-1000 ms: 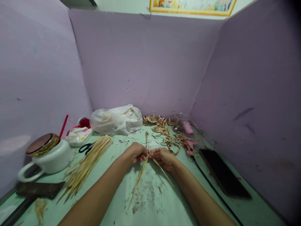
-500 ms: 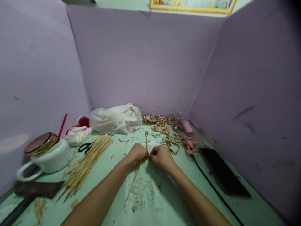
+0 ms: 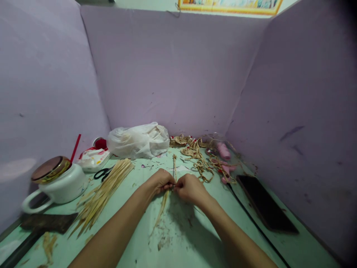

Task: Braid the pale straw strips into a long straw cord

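Near the middle of the green table, my left hand (image 3: 161, 180) and my right hand (image 3: 189, 187) meet, fingertips pinched together on a thin braid of dried straw-coloured fibre (image 3: 174, 165). The braid's knotted end points away from me, past my fingers. From beneath my left hand a loose flat strand (image 3: 161, 214) trails toward me. My fingers hide the spot where the strands cross. Left of my left forearm lies a bundle of the same dried strips (image 3: 107, 195), with black-handled scissors (image 3: 103, 173) by its far end.
At left stand a white mug (image 3: 67, 186) with a gold-rimmed lid and a hammer-like tool (image 3: 47, 223). A white plastic bag (image 3: 139, 141) rests at the back. Finished braided cords (image 3: 202, 165), a pink thread spool (image 3: 223, 151), a glue gun (image 3: 227, 169) with cable and a phone (image 3: 266, 204) lie right.
My right hand has shifted slightly left and closer against my left hand at the braid. The trailing strand has swung a little to the right.
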`<state>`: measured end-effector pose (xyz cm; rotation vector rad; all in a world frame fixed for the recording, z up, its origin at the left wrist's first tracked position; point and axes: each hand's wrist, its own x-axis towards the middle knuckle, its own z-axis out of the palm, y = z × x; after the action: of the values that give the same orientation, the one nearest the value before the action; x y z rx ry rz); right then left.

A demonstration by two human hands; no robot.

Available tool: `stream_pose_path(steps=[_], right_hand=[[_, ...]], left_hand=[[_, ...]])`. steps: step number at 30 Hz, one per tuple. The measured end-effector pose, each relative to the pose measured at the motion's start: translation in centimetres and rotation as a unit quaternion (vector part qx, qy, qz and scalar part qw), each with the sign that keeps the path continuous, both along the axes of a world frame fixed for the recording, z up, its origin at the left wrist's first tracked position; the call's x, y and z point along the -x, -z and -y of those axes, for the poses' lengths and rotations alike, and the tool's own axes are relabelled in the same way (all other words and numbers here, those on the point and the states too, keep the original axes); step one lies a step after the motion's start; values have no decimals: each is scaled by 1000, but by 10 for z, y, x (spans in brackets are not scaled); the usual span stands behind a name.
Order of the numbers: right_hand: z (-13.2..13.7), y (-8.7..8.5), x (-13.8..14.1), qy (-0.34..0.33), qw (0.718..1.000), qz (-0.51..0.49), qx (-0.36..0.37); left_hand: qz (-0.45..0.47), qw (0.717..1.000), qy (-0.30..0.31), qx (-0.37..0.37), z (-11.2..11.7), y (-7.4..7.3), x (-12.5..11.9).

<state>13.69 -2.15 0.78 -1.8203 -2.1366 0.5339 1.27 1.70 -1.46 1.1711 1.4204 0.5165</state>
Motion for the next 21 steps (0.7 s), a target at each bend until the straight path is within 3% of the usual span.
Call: stream_pose_path(steps=[4,7,11,13,17,21], right_hand=[[-16,1,-20,68,993,-95,18],[-21,8,-22,110,972,-197,62],[-18,18,-11,65,910,-358,196],[-16,21,-7,48,901,-376,213],[-20,26,-12,59,928,-316,190],[-20,21,-26,49,971,-184,142]], left_hand=[[29,999,39,20,-4,3,4],[36,998,52,25,-4,2,5],[33,998,58,5,-5,4,6],[31,998,59,7,-6,7,6],[14,999,52,2,-3,3,2],[-57,998,35,-21,7,-7,-6]])
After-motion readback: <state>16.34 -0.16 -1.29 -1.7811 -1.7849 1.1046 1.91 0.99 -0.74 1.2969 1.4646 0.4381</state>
